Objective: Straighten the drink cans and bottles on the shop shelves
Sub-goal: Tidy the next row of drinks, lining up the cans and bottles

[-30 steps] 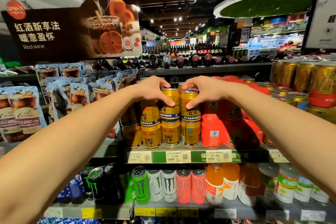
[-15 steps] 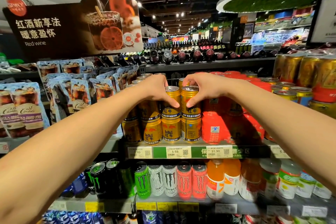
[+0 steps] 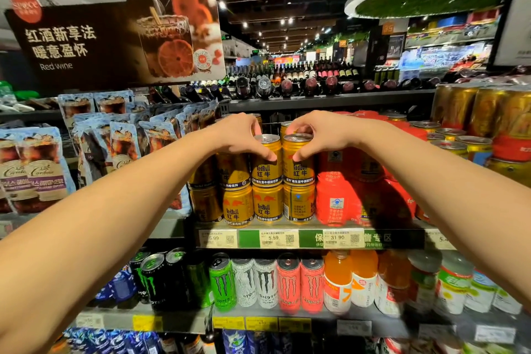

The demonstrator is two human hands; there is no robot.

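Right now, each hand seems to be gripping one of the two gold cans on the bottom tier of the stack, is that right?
Not quite: the head view shows the left hand and right hand each gripping a gold can on the top tier, the left can and right can. The bottom-tier cans beneath are untouched.
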